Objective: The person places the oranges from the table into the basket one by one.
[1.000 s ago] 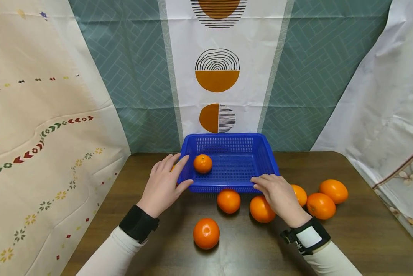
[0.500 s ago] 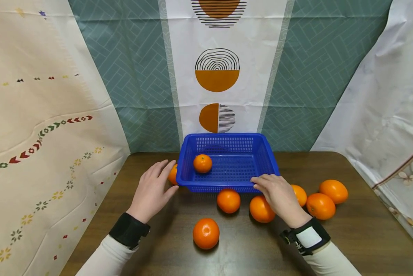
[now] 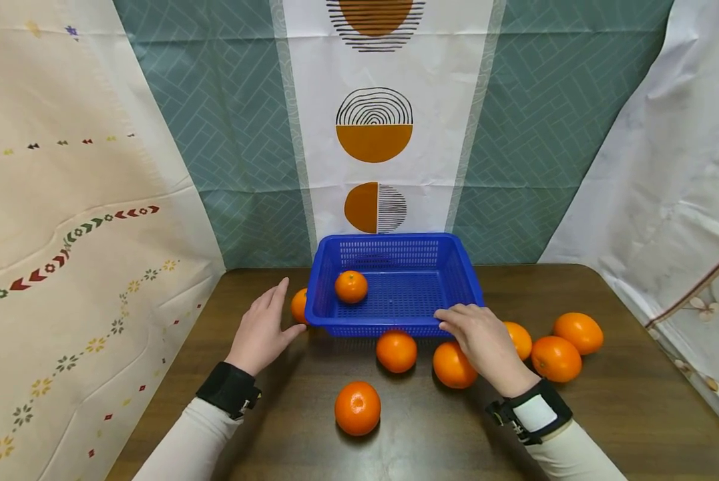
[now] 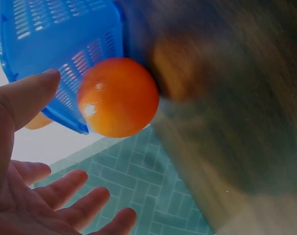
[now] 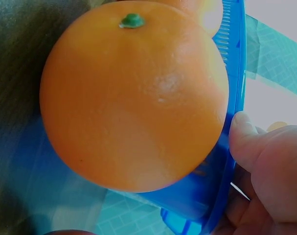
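A blue plastic basket [image 3: 359, 324] stands at the back of the table with one orange [image 3: 351, 287] inside, towards its left. My right hand [image 3: 478, 339] holds the basket's front rim near the right corner; in the right wrist view the thumb lies on one side of the rim and the fingers on the other. Close by that hand lies another orange [image 5: 133, 103]. My left hand [image 3: 260, 336] hovers left of the basket with fingers spread, holding nothing. Against the basket's left wall rests an orange [image 4: 120, 98], apart from the left fingers and partly hidden in the head view.
On the dark wooden table [image 3: 311, 434], one orange [image 3: 396, 351] lies before the basket and another [image 3: 358, 408] nearer the front. Several oranges cluster at the right, including one orange [image 3: 578, 333] farthest out. Patterned cloth [image 3: 251, 133] hangs behind.
My left hand has drawn back leftwards from the basket's edge, uncovering the orange beside the wall. The right hand keeps its hold on the rim.
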`<state>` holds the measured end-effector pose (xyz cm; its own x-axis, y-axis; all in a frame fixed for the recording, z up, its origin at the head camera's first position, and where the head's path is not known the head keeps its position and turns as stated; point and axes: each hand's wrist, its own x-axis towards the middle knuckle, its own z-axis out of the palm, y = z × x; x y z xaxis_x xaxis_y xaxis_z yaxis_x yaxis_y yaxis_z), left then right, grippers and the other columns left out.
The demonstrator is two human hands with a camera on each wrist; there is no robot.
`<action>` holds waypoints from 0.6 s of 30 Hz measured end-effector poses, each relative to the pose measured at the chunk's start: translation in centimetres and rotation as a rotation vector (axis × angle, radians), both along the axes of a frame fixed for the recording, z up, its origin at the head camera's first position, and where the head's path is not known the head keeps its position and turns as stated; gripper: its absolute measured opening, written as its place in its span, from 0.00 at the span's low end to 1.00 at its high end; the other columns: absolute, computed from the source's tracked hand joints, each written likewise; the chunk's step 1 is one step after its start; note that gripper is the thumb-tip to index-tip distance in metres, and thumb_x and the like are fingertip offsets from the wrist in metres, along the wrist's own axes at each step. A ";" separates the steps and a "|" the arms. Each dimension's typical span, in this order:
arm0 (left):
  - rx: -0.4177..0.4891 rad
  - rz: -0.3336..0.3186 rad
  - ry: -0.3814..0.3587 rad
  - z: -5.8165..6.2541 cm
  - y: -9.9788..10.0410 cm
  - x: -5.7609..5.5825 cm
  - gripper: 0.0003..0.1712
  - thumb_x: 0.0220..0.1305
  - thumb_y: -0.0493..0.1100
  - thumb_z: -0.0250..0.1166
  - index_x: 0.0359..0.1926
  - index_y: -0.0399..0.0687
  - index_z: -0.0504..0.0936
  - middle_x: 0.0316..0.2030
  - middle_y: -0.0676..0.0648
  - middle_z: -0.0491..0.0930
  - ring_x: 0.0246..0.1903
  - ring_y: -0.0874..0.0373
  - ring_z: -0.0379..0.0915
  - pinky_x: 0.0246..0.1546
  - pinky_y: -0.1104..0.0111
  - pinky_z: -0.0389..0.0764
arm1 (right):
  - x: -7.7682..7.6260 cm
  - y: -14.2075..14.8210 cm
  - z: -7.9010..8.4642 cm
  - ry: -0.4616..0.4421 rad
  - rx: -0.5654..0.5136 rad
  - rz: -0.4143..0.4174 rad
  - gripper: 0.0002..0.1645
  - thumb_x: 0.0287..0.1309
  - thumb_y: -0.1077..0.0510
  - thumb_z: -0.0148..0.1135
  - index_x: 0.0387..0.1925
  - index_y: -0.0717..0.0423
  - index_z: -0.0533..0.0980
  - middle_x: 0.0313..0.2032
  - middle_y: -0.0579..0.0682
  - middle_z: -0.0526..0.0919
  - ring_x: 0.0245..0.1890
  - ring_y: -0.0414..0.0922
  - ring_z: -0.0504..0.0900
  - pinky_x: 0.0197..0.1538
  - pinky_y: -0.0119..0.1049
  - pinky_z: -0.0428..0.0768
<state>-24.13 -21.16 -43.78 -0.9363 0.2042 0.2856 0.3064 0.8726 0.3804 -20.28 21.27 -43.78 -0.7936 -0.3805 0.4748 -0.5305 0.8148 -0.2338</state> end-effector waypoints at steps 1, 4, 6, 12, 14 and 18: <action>0.002 0.002 -0.003 -0.1 0.0 -0.1 0.61 0.65 0.48 0.84 0.86 0.37 0.56 0.77 0.26 0.67 0.74 0.25 0.66 0.70 0.28 0.68 | 0.0 0.0 0.0 -0.004 0.002 0.000 0.14 0.73 0.60 0.72 0.57 0.57 0.89 0.46 0.51 0.92 0.46 0.54 0.89 0.55 0.56 0.86; 0.007 0.001 -0.012 -0.4 0.0 -0.5 0.61 0.65 0.49 0.83 0.86 0.35 0.55 0.77 0.25 0.67 0.74 0.25 0.66 0.70 0.29 0.68 | 0.0 0.0 0.0 -0.007 0.004 -0.001 0.14 0.73 0.60 0.72 0.57 0.57 0.89 0.47 0.51 0.92 0.46 0.54 0.89 0.55 0.56 0.87; 0.007 0.002 -0.017 -0.5 0.2 -0.8 0.62 0.66 0.50 0.83 0.86 0.35 0.54 0.77 0.25 0.67 0.74 0.25 0.66 0.71 0.29 0.68 | 0.0 0.0 0.0 -0.006 0.003 -0.002 0.15 0.73 0.60 0.73 0.57 0.57 0.89 0.47 0.51 0.92 0.46 0.54 0.89 0.55 0.56 0.87; 0.007 0.006 -0.046 -0.8 0.7 -1.7 0.61 0.67 0.51 0.82 0.86 0.33 0.54 0.78 0.25 0.65 0.75 0.25 0.65 0.72 0.30 0.67 | 0.2 -0.1 0.0 0.008 0.005 -0.001 0.14 0.72 0.61 0.74 0.56 0.57 0.89 0.46 0.51 0.92 0.46 0.54 0.90 0.54 0.56 0.87; 0.007 0.008 -0.061 -1.0 0.8 -2.0 0.61 0.67 0.51 0.82 0.85 0.33 0.55 0.78 0.26 0.65 0.76 0.26 0.64 0.73 0.31 0.66 | 0.1 -0.1 0.0 0.016 0.008 0.000 0.14 0.72 0.61 0.74 0.56 0.57 0.89 0.46 0.51 0.92 0.45 0.54 0.90 0.54 0.56 0.87; -0.005 0.006 -0.074 -1.3 1.1 -2.6 0.58 0.67 0.52 0.82 0.84 0.31 0.59 0.78 0.27 0.66 0.75 0.26 0.66 0.72 0.31 0.68 | 0.1 -0.1 -0.1 0.027 0.006 0.001 0.14 0.71 0.61 0.74 0.56 0.58 0.89 0.45 0.51 0.92 0.45 0.54 0.89 0.53 0.55 0.87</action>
<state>-26.68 -20.09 -45.07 -0.9562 0.1996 0.2142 0.2720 0.8764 0.3975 -20.19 21.19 -43.84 -0.7804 -0.3840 0.4934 -0.5371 0.8157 -0.2148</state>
